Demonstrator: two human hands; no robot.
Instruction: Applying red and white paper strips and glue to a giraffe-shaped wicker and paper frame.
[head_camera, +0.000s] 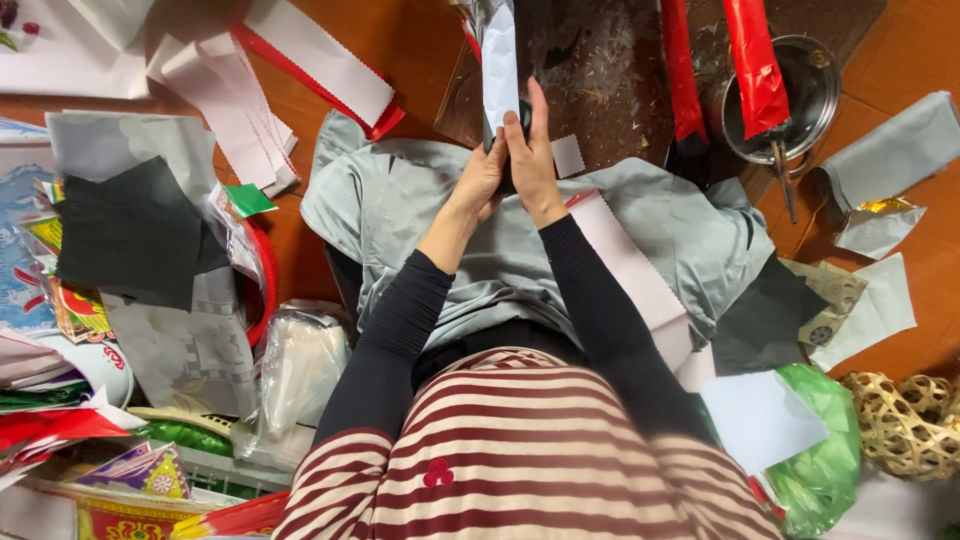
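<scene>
White paper strip (499, 60) is held upright against a dark object (520, 115), gripped between left hand (480, 175) and right hand (532, 150), apparently so it can be wrapped over the grey cloth (400, 210).

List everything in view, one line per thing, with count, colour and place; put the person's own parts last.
dark object wrapped in white paper: one, white over black, top centre, in both hands
grey cloth: one, over the lap
wooden board: one, dark brown, top centre
metal bowl: one, silver, top right
red strips: two, over board and bowl
white paper strips with red edge: several, top left
black sheet: one, left pile
green plastic bag: one, bottom right
woven basket: one, tan, bottom right
grey paper sheets: several, right floor
left hand: one, black sleeve, gripping the object
right hand: one, black sleeve, fingers along the paper
</scene>
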